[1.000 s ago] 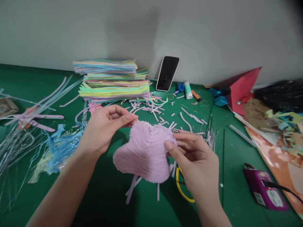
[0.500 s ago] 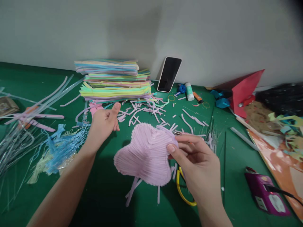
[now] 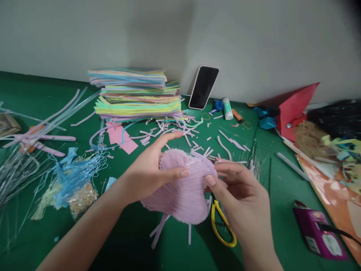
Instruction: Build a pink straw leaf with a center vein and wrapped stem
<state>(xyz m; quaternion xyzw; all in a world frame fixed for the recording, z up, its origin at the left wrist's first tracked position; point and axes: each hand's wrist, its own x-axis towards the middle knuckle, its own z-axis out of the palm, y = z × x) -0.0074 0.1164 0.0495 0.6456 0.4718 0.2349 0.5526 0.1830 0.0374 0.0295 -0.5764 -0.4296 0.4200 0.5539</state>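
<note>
A lilac star-like shape [image 3: 183,199], made of rows of pipe cleaners laid side by side, is held up above the green table. My right hand [image 3: 239,195] pinches its right edge between thumb and fingers. My left hand [image 3: 149,169] holds its upper left, thumb lying across the front, index finger stretched out past the top edge and the other fingers hidden behind. By my right fingertips shows a small metal tip [image 3: 213,159], partly covered. Under my right hand, yellow-handled scissors [image 3: 225,229] lie on the table, blades hidden.
Pipe cleaner bundles [image 3: 138,107] are stacked by the wall, beside a leaning phone [image 3: 203,88]. Lilac offcuts [image 3: 160,130] litter the middle. Blue tassels [image 3: 73,177] and a bag of beads [image 3: 83,199] lie left. A purple device [image 3: 318,231] with a cable sits right.
My left hand has come right and down from near the pink cards onto the lilac shape and taken hold of it. My right hand has shifted slightly right with the shape.
</note>
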